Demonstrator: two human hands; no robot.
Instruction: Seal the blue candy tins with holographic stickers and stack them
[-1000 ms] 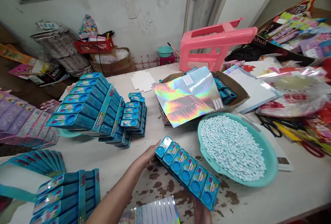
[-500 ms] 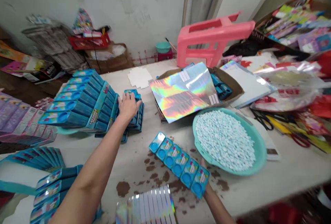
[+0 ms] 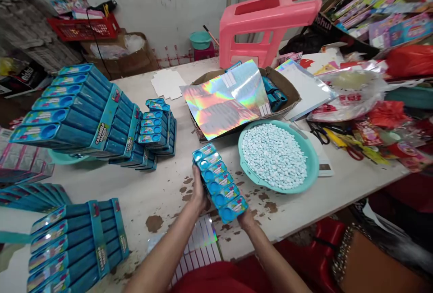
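A row of several small blue candy boxes (image 3: pixel 221 185) is held between my two hands over the near part of the table, slanting from upper left to lower right. Each box has a round recess and a printed label on its upper face. My left hand (image 3: pixel 199 193) grips the row's far left side. Closed around its near right end is my right hand (image 3: pixel 246 220), its fingers mostly hidden beneath. To the right stands a turquoise basin (image 3: pixel 244 166) full of pale blue candies (image 3: pixel 274 155). A stack of smaller blue boxes (image 3: pixel 155 128) sits to the left.
Tall banded blue box bundles (image 3: pixel 77 112) and another bundle (image 3: pixel 77 243) occupy the left. Beyond my hands, a holographic sheet (image 3: pixel 226 99) lies over a cardboard box (image 3: pixel 292 96). A pink stool (image 3: pixel 270 17) stands behind. Striped shiny cards (image 3: pixel 199 248) lie near my body; scissors (image 3: pixel 320 132) lie right.
My left hand has left the stack of blue boxes and come right to grip the held row. The row has turned to a steeper slant. The view has shifted.
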